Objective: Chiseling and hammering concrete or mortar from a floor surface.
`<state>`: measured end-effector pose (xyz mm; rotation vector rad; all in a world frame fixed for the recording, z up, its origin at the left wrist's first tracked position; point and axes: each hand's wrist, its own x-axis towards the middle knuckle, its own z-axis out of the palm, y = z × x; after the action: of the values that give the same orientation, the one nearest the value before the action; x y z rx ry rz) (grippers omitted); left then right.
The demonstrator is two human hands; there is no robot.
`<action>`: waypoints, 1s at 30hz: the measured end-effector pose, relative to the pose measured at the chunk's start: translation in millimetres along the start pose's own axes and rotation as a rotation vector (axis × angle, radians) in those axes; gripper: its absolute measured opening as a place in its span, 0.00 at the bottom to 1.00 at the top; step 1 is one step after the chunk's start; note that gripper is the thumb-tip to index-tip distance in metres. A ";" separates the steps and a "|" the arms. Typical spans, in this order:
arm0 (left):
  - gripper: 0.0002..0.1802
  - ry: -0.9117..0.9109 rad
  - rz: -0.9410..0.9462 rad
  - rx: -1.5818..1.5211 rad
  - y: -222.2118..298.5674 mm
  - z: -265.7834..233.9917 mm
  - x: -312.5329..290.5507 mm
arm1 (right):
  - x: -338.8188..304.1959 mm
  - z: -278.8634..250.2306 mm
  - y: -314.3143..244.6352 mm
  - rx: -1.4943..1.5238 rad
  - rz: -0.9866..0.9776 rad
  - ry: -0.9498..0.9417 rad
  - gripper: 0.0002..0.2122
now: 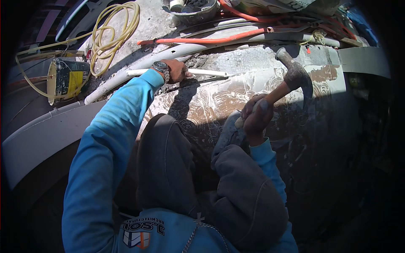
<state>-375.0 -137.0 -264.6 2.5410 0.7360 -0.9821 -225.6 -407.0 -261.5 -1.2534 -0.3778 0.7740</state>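
Note:
My left hand [176,71], with a watch on its wrist, is closed around a thin white pipe [209,73], which sticks out on both sides of the fist. Part of the grip is hidden by the back of the hand. My right hand [256,114] grips the wooden handle of a claw hammer [295,75], whose metal head is raised up and to the right. Below both hands lies a brown surface [236,90] smeared with whitish, swirled residue. Grey rubble [204,61] lies just beyond the left fist.
A thicker white pipe [114,86] and an orange hose [211,40] run across the far side. Coiled yellow hose [114,38] lies far left, above a tipped black and yellow bucket [69,78]. Another bucket [198,16] stands at the back. My legs are bent close below the hands.

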 end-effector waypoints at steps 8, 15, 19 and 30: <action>0.28 -0.064 0.029 -0.029 -2.5 -8.9 5.8 | -4.9 -11.1 43.6 -0.401 0.186 -0.074 0.14; 0.29 -0.054 -0.011 -0.017 -9.7 5.9 12.4 | 3.9 -14.8 82.1 -0.939 -0.103 -0.177 0.19; 0.31 0.008 0.007 -0.038 -31.8 52.7 13.7 | 7.4 -18.3 83.9 -0.483 0.394 -0.055 0.17; 0.24 -0.057 -0.007 0.113 14.1 -20.8 19.5 | 2.0 -25.9 32.1 -0.137 0.398 0.049 0.18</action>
<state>-343.6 -132.2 -261.7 2.5951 0.6914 -1.1240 -217.5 -420.3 -299.8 -1.4975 -0.1419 1.0657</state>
